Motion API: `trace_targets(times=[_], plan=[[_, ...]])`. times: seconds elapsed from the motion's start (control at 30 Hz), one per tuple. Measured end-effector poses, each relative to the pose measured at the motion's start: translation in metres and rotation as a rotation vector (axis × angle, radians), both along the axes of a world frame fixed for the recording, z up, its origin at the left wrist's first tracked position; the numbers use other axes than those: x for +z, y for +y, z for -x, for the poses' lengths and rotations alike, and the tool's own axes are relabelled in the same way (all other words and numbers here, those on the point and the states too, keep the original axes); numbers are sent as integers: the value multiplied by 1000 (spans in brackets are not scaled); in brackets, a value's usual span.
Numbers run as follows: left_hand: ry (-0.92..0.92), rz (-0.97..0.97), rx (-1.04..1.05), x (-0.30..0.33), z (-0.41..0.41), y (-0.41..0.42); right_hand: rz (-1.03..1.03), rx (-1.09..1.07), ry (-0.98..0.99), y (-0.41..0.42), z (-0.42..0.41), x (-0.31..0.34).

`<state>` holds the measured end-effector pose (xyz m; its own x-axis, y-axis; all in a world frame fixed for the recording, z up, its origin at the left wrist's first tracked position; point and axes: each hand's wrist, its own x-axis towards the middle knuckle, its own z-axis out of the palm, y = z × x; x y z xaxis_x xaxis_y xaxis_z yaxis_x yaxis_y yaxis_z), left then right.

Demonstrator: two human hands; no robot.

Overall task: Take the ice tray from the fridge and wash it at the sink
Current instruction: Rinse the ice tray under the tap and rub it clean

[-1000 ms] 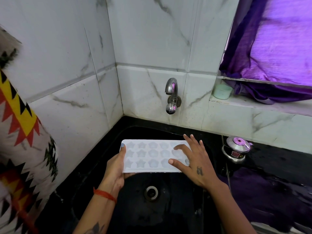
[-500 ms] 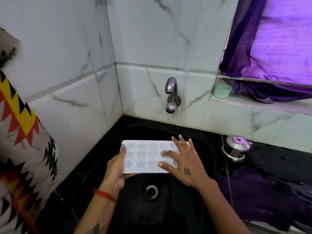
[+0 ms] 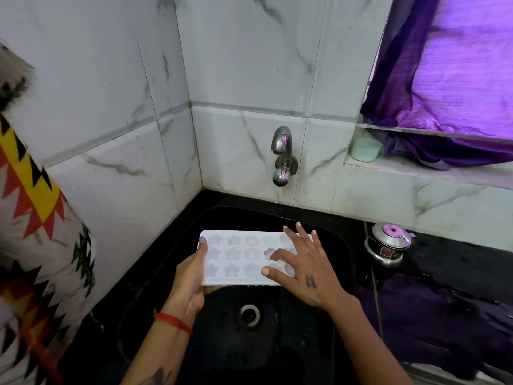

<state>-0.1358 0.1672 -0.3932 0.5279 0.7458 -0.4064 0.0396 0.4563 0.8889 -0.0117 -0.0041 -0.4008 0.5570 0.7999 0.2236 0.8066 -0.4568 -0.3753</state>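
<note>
A small steel pot with a domed lid stands on the glossy black counter, at its back edge by the wall. A pale green plastic cup sits at the left end of the marble window ledge, beside a bunched purple curtain. A patterned cloth in white, red, yellow and black hangs at the left.

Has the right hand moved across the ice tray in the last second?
Yes. The right hand has slid left along the ice tray, from the tray's right end toward its middle, judged against the tap. The tray barely shifted.
</note>
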Motion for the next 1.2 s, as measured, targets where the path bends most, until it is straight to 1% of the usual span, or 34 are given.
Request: trace_targets(times=[0.27,0.53,0.7,1.0,1.2], plan=[[2,-2,-6,-2,-1,0,49,-40,-25,-1,2,3],[-6,-14,-4,-2,-1,1,53,-5,79,-1,1,5],[-8,-18,0,-3,-1,1,43,7,109,-1,0,5],[5,-18,0,-4,-2,1,54,-9,65,-3,1,7],[10,-18,-4,-2,-2,1,-53,-4,162,-2,3,12]])
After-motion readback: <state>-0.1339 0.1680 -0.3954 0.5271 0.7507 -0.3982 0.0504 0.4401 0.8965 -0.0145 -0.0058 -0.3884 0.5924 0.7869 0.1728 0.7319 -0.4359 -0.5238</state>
